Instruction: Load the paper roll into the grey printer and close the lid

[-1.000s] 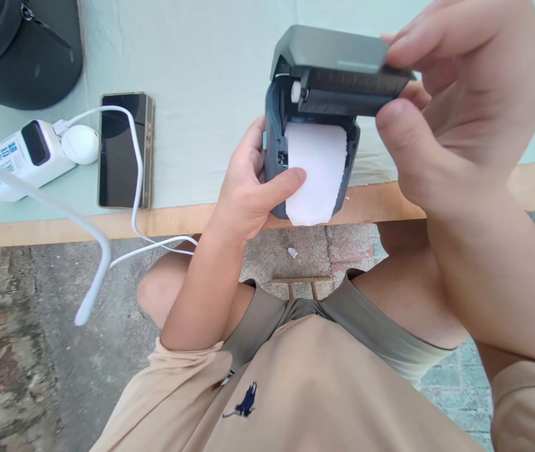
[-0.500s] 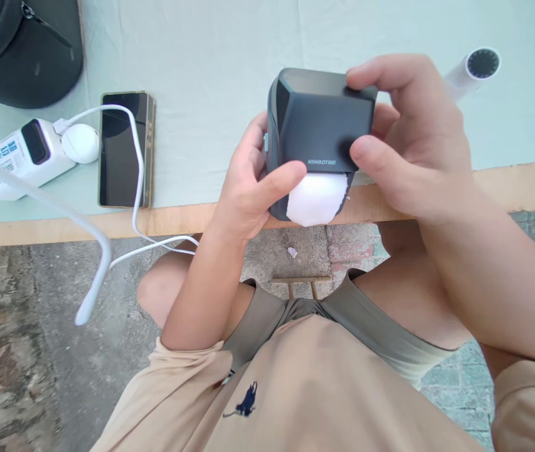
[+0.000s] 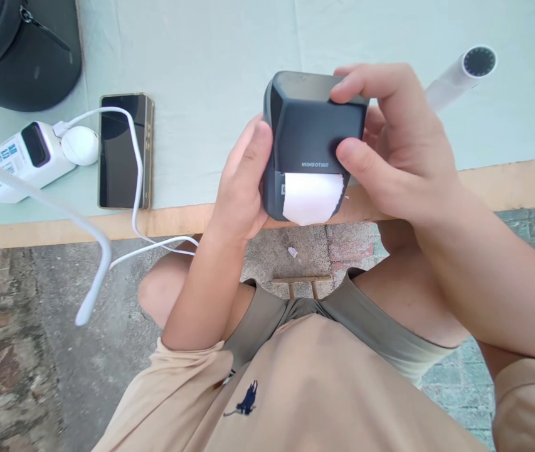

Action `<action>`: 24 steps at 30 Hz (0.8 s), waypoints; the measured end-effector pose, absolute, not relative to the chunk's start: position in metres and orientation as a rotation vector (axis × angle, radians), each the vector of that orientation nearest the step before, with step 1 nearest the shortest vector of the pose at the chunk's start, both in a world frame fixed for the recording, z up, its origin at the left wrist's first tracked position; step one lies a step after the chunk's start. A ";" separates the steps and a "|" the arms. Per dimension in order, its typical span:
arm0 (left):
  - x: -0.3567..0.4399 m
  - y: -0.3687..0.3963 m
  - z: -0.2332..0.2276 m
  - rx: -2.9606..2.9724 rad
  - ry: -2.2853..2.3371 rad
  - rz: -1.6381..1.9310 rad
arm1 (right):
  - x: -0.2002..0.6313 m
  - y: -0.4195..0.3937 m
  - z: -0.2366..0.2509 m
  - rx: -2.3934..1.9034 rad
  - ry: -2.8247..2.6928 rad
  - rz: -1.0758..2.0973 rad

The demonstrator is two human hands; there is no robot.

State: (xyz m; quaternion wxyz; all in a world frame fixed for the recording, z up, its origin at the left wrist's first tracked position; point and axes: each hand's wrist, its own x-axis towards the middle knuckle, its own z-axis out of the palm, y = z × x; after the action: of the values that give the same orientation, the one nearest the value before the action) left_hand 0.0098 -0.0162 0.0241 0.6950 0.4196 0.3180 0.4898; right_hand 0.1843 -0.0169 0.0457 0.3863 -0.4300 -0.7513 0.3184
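A small dark grey label printer (image 3: 307, 135) is held above the table's near edge. Its lid is down, and a strip of white paper (image 3: 312, 198) sticks out of the front slot. My left hand (image 3: 243, 182) grips the printer's left side, fingers wrapped around the body. My right hand (image 3: 389, 147) holds the right side, with the thumb on the lid's front and the fingers over the top.
On the pale green tablecloth (image 3: 201, 56) lie a phone (image 3: 123, 150), a white power bank (image 3: 22, 160) with a white cable (image 3: 102, 251) hanging off the edge, a black bag (image 3: 17, 50) at the far left and a white cylinder (image 3: 460, 75) at the right.
The printer's lid was open a second ago, showing the paper roll. My right hand pushed it down shut. My left thumb moved off the paper to the printer's side.
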 end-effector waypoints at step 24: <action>0.008 -0.015 0.025 0.953 0.759 1.088 | 0.174 -0.017 0.083 -1.257 -1.701 0.414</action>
State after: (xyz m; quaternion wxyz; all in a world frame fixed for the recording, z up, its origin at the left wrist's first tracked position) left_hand 0.0083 -0.0147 0.0251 0.6844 0.4254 0.3387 0.4856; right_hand 0.1742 -0.0174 0.0828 0.4734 -0.5138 -0.6951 0.1693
